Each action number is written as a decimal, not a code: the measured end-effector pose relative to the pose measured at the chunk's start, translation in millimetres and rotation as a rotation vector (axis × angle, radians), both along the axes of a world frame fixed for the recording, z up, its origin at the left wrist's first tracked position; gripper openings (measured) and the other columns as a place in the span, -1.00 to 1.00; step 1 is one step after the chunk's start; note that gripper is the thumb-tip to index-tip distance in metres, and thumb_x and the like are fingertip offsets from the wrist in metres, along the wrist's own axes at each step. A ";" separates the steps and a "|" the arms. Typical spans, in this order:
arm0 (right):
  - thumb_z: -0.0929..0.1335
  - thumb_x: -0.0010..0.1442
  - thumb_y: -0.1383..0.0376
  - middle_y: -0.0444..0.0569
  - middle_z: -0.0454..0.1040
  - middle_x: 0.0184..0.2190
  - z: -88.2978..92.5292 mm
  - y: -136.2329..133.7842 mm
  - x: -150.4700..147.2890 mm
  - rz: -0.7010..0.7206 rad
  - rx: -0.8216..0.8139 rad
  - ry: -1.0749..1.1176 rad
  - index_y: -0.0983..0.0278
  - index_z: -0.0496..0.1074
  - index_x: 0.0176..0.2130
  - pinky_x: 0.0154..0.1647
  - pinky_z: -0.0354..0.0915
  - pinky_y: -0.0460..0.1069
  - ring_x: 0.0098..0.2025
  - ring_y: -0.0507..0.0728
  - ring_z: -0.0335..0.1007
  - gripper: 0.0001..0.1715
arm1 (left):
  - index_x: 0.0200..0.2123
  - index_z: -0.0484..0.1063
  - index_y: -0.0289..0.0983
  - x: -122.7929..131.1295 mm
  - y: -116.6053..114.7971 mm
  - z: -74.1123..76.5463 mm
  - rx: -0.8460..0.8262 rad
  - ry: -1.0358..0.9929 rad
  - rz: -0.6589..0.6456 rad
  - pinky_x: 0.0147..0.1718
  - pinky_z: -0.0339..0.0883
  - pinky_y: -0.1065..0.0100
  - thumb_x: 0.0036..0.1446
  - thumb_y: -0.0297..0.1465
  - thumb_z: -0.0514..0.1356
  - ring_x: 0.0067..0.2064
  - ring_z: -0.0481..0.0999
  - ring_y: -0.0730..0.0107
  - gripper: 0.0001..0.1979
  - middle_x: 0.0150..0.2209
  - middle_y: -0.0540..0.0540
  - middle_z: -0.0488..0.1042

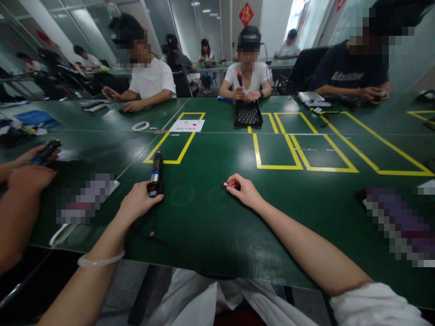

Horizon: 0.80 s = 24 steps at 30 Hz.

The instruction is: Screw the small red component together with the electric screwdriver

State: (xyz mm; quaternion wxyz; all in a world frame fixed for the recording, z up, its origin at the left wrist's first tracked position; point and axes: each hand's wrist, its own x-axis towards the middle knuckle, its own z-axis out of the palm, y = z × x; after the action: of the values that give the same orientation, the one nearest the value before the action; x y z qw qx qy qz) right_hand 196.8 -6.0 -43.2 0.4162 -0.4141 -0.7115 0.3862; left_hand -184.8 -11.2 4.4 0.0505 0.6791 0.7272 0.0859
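Note:
My left hand (138,200) is wrapped round the near end of a black flashlight (157,174) with silver and blue bands. The flashlight lies on the green table, pointing away from me, and some red and blue shows at its near end by my thumb. From it a dark cord with a small pale tip (152,233) trails toward me. My right hand (244,191) pinches a small red-and-white piece (225,184) just over the table; it is too small to name. Two faint rings mark the tabletop between my hands.
Yellow tape outlines (278,167) and a white paper (187,126) lie beyond my hands. Across the table a person works over a black tray (248,115). Blurred-out phones or boxes lie at left and right. At far left a neighbour's hands hold another dark flashlight (47,151).

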 end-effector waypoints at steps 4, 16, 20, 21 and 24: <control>0.35 0.17 0.30 -0.11 0.46 -0.36 -0.1 0.4 0.5 0.002 0.014 -0.004 0.26 0.37 -0.21 -0.24 0.30 -0.05 -0.35 0.03 0.39 -0.86 | 0.14 0.26 -0.32 65.3 1.7 5.9 -0.068 0.091 -0.056 -0.11 0.38 0.14 0.03 0.00 0.14 0.00 0.47 -0.03 -0.30 0.05 -0.30 0.38; 0.35 0.16 0.36 -0.12 0.44 -0.36 -1.8 3.4 2.5 -0.090 0.070 -0.082 0.24 0.36 -0.24 -0.26 0.28 -0.04 -0.33 0.06 0.37 -0.90 | 0.11 0.27 -0.30 198.7 4.0 6.1 0.045 0.123 -0.366 -0.20 0.35 0.20 0.04 -0.09 0.21 -0.10 0.48 0.01 -0.37 -0.07 -0.29 0.39; 0.37 0.13 0.41 -0.12 0.43 -0.38 -1.7 5.6 1.9 -0.118 0.095 -0.138 0.23 0.36 -0.26 -0.25 0.27 -0.03 -0.33 0.07 0.35 -0.87 | 0.11 0.26 -0.31 209.5 0.7 4.8 0.065 0.139 -0.397 -0.20 0.34 0.19 0.07 -0.12 0.18 -0.10 0.47 0.01 -0.40 -0.06 -0.29 0.39; 0.37 0.12 0.42 -0.12 0.43 -0.37 -1.8 6.1 1.5 -0.123 0.110 -0.163 0.23 0.37 -0.27 -0.24 0.27 -0.02 -0.32 0.07 0.35 -0.86 | 0.11 0.26 -0.32 211.0 -0.6 4.9 0.067 0.144 -0.400 -0.20 0.34 0.18 0.08 -0.12 0.18 -0.10 0.46 0.00 -0.41 -0.07 -0.30 0.38; 0.39 0.11 0.43 -0.10 0.41 -0.35 -1.7 6.5 0.4 -0.133 0.156 -0.239 0.23 0.39 -0.28 -0.21 0.26 0.00 -0.28 0.10 0.35 -0.85 | 0.11 0.25 -0.34 213.7 -4.1 5.2 0.071 0.137 -0.402 -0.20 0.32 0.15 0.09 -0.14 0.17 -0.10 0.45 -0.02 -0.42 -0.08 -0.32 0.38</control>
State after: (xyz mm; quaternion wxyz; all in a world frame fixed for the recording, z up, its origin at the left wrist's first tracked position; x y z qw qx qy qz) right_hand 197.2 0.5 -44.9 0.3842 -0.4699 -0.7547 0.2491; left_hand 28.9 -15.2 9.6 -0.0071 0.8162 0.5752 0.0534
